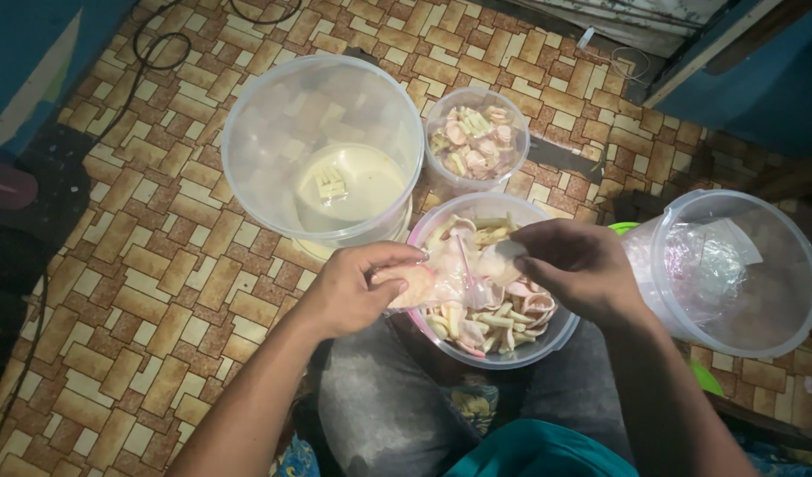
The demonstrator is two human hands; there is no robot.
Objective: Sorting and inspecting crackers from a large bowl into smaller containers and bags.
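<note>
Left hand (357, 287): centre of the frame, forearm rising from the lower left; fingers curled, thumb and forefinger pinched on the left edge of a small clear plastic bag (446, 278) that holds pale pink crackers.

Right hand (578, 265): right of centre, forearm rising from the lower right; wrist bent inward, fingers closed on the bag's right edge at its mouth. The bag hangs between the two hands, just above the bowl below.

Clear bowl (552, 340): lower centre, under both hands, filled with pink-and-cream crackers and stick-shaped pieces, resting between the person's knees.

Large clear tub (256, 115): upper centre-left, on the floor, with a few stick pieces at its pale bottom.

Small clear container (434, 119): upper centre, just right of the tub, holding mixed pink and cream crackers.

Second large clear tub (804, 265): right edge of the frame, tilted toward the person, with crumpled clear plastic inside.

Floor (159, 291): brown and cream brick-pattern covering; black cable (154, 53) at upper left.
</note>
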